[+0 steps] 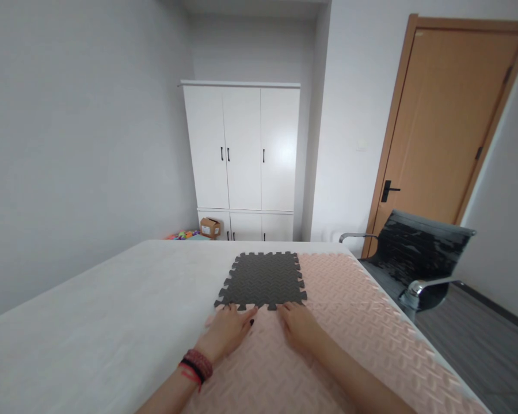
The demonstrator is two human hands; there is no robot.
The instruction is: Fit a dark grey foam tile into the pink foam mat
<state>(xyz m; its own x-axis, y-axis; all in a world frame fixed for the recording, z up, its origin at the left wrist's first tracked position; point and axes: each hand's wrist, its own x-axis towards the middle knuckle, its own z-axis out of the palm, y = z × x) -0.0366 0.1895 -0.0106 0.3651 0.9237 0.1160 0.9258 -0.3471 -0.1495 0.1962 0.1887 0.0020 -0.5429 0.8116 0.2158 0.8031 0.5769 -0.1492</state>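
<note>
Left hand (227,329) and right hand (299,323) — both flat, fingers spread, gripping nothing — pressing pink mat (349,322); touching grey tile (263,280)

One head-worn camera looks forward and slightly down over the tabletop (112,299). The wardrobe (242,155) stands far off at 12 o'clock, the door (449,126) at 2 o'clock.

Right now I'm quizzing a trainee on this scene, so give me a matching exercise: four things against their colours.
Things:
1. foam tile beyond the hands
2. mats under the right hand
3. wardrobe
4. door

Colours:
A. white
B. pale pink
C. orange-brown
D. dark grey

Pairs: 1-D, 2-B, 3-A, 4-C
</note>
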